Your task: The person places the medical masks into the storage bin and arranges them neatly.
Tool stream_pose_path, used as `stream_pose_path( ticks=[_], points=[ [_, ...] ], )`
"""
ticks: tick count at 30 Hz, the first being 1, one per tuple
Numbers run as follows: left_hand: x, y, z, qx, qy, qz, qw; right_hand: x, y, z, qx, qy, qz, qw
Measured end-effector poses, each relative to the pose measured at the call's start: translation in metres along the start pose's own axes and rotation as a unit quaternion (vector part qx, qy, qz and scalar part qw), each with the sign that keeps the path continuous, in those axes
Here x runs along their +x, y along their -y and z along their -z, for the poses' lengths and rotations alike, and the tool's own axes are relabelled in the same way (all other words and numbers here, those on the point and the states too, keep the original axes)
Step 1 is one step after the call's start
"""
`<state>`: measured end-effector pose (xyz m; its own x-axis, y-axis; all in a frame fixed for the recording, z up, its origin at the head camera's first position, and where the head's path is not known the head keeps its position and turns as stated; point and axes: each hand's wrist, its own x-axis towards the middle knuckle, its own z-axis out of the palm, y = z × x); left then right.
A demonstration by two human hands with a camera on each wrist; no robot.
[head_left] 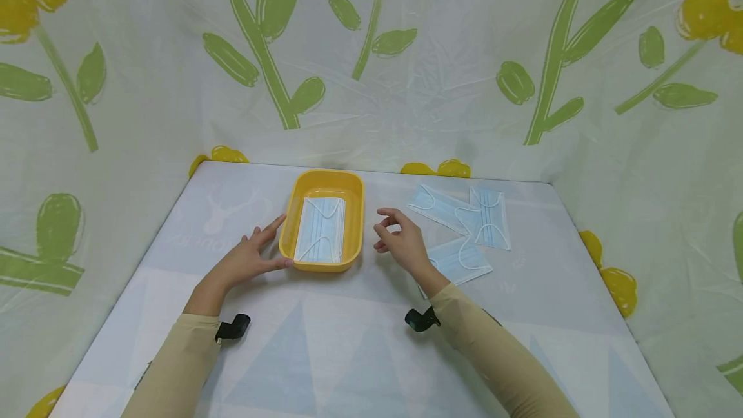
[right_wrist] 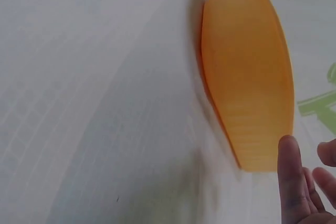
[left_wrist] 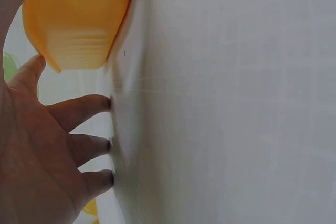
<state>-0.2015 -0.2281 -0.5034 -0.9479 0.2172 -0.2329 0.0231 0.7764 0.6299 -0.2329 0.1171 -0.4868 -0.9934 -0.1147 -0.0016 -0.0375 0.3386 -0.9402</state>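
Observation:
A yellow plastic tray (head_left: 355, 228) holds a few pale blue face masks (head_left: 319, 231) with white ear loops, laid one over another. My left hand (head_left: 246, 262) is spread along the tray's left side, thumb at its near left corner and index fingertip against the rim. In the left wrist view the other fingertips reach down to the table. To the right of the tray, my right hand (head_left: 403, 245) hovers with loosely bent fingers and holds nothing. Its fingers (right_wrist: 292, 174) overlap the tray's end in the right wrist view.
Right of my right hand, three loose masks lie spread on the table: one slanted mask (head_left: 444, 206), an upright mask (head_left: 493, 221) and a nearer mask (head_left: 464, 258), partly behind my wrist. A white curtain (head_left: 441, 102) with printed flowers hangs behind the table's far edge.

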Motion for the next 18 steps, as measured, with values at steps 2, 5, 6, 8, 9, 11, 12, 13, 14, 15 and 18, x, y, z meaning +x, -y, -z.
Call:
stream_pose_path(
  ticks=[2,5,6,8,9,11,12,13,14,15,18],
  points=[
    [0.000,0.000,0.000,-0.003,0.002,0.002,1.0000,-0.001,-0.002,0.003,-0.002,-0.004,-0.003,1.000],
    [0.000,0.000,0.001,-0.006,0.004,0.005,1.0000,-0.003,-0.005,0.006,-0.001,-0.008,-0.003,1.000],
    [0.000,0.000,0.001,-0.005,0.004,0.006,1.0000,-0.004,-0.005,0.007,-0.001,-0.008,-0.003,1.000],
    [0.000,0.000,0.001,-0.003,0.003,0.009,1.0000,-0.005,-0.007,0.009,0.000,-0.009,-0.002,1.000],
    [0.000,0.000,0.001,-0.003,0.003,0.011,0.9999,-0.005,-0.007,0.010,0.001,-0.009,-0.002,1.000],
    [0.000,0.000,0.001,-0.003,0.005,0.013,0.9999,-0.006,-0.009,0.012,0.002,-0.011,-0.003,1.000],
    [0.000,0.000,0.001,-0.005,0.005,0.013,0.9999,-0.007,-0.009,0.013,0.002,-0.012,-0.005,1.000],
    [0.000,0.000,0.001,-0.006,0.006,0.014,0.9999,-0.007,-0.010,0.013,0.001,-0.014,-0.007,1.000],
    [0.000,0.000,0.000,-0.008,0.007,0.014,0.9999,-0.008,-0.011,0.014,0.001,-0.015,-0.007,1.000],
    [0.001,0.000,0.000,-0.008,0.007,0.012,0.9999,-0.008,-0.011,0.015,0.001,-0.017,-0.008,1.000],
    [0.001,0.000,0.001,-0.008,0.006,0.012,0.9999,-0.010,-0.011,0.018,0.001,-0.020,-0.013,1.000]
  ],
)
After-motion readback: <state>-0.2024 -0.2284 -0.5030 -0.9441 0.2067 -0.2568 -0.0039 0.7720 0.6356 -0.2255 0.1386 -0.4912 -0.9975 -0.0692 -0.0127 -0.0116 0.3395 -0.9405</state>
